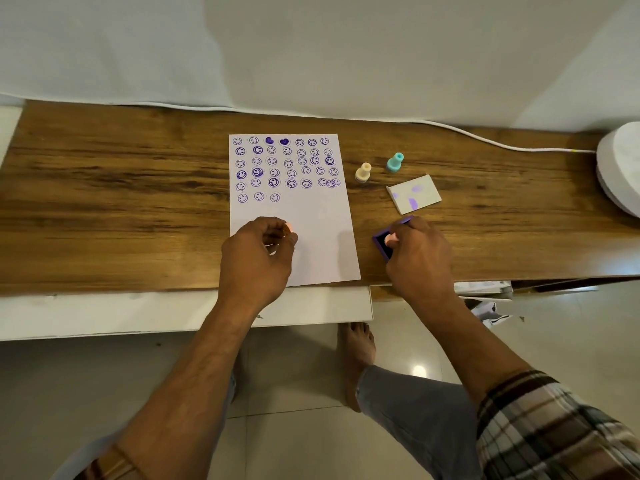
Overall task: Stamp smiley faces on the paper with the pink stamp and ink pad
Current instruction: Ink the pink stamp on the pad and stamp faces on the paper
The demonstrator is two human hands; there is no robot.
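Note:
The white paper lies on the wooden desk; rows of purple smiley prints cover its upper half and its lower half is blank. My right hand is closed on the pink stamp, whose lower end rests in the dark well of the purple ink pad, just right of the paper. My left hand rests on the paper's lower left part with curled fingers pinching a small pink piece; I cannot make out what this piece is.
A beige stamp and a teal stamp stand upright right of the paper. A white lid smeared with purple lies behind the ink pad. A white round object sits at the far right, with a white cable along the wall.

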